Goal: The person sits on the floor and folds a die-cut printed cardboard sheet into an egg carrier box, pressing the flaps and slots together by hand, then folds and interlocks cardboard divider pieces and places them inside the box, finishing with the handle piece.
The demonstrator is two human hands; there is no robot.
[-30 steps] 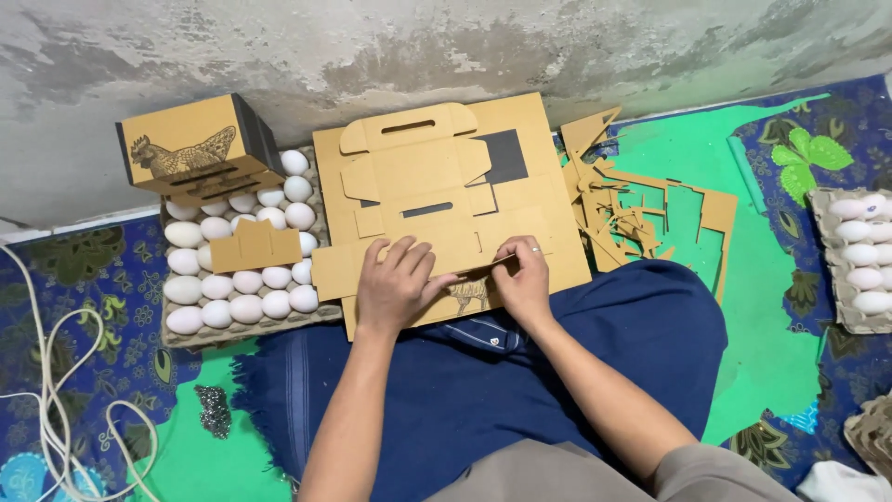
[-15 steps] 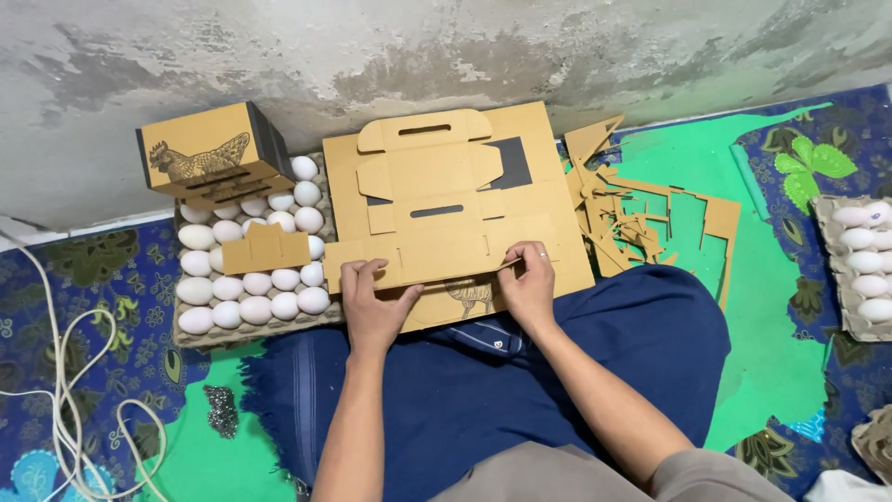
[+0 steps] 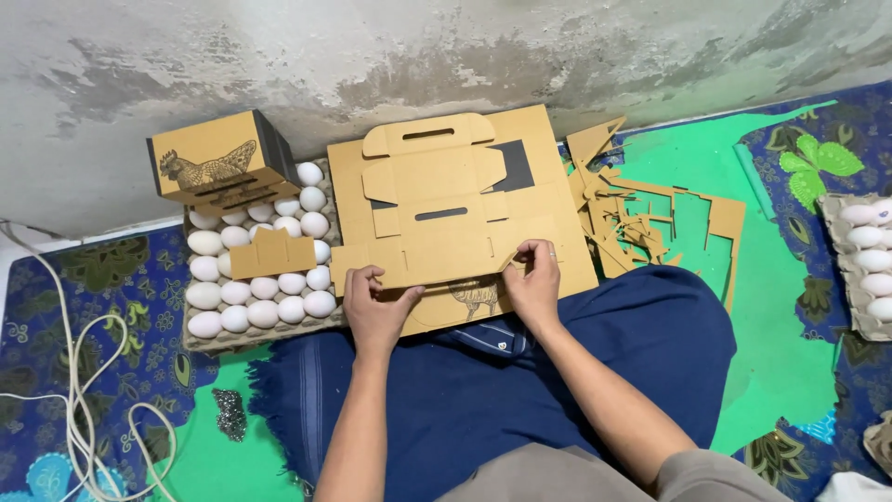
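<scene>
A flat die-cut cardboard box blank point(image 3: 437, 200) with a handle slot lies on top of a stack of cardboard sheets point(image 3: 557, 251) in front of me. My left hand point(image 3: 376, 307) grips the blank's lower left flap. At the lower right edge, my right hand point(image 3: 534, 284) pinches the blank with fingers curled over it. Both hands rest at the near edge of the stack, above my lap covered in blue cloth point(image 3: 520, 390).
A tray of white eggs point(image 3: 255, 297) sits to the left, with a folded cardboard box point(image 3: 218, 167) printed with a chicken and a small cardboard piece point(image 3: 274, 253) on it. Cardboard scraps point(image 3: 650, 223) lie right. Another egg tray point(image 3: 864, 260) is at far right. White cable point(image 3: 79, 372) lies left.
My left hand slid from the middle of the blank to its lower left flap. The right hand stayed at the lower right edge. The view shifted slightly.
</scene>
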